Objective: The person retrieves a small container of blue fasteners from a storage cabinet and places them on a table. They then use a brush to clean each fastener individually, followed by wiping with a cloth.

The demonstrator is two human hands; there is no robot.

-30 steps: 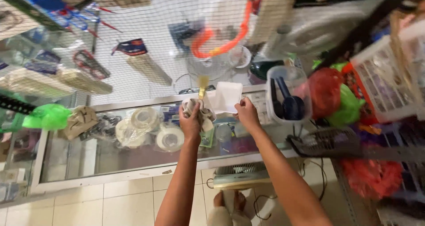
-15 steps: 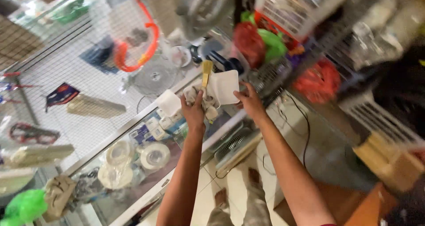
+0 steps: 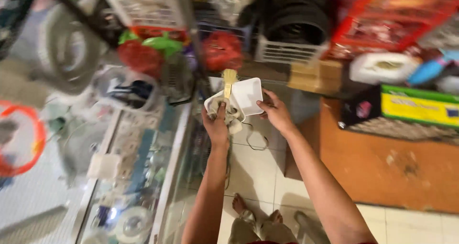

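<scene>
My left hand [image 3: 216,125] grips a small brush with a yellowish handle [image 3: 229,81] together with a white round part [image 3: 225,111] and a crumpled cloth. A thin cord [image 3: 253,138] hangs below that bundle. My right hand [image 3: 274,111] holds a white square plastic cover [image 3: 248,95] by its right edge, right beside the left hand's bundle. Both hands are raised in front of me, over the white tiled floor [image 3: 260,177]. My bare feet [image 3: 256,219] show below.
A glass display counter [image 3: 143,167] with tape rolls inside runs along the left. Behind the hands stand red and green plastic bags [image 3: 153,50], white baskets [image 3: 287,50], stacked tyres [image 3: 296,14] and a wooden block [image 3: 314,75]. An orange-brown floor [image 3: 392,162] and a green box [image 3: 420,105] lie right.
The view has swung right, away from the glass counter toward the shelves and floor. Both hands keep hold of the brush bundle and the white cover, held close together as before.
</scene>
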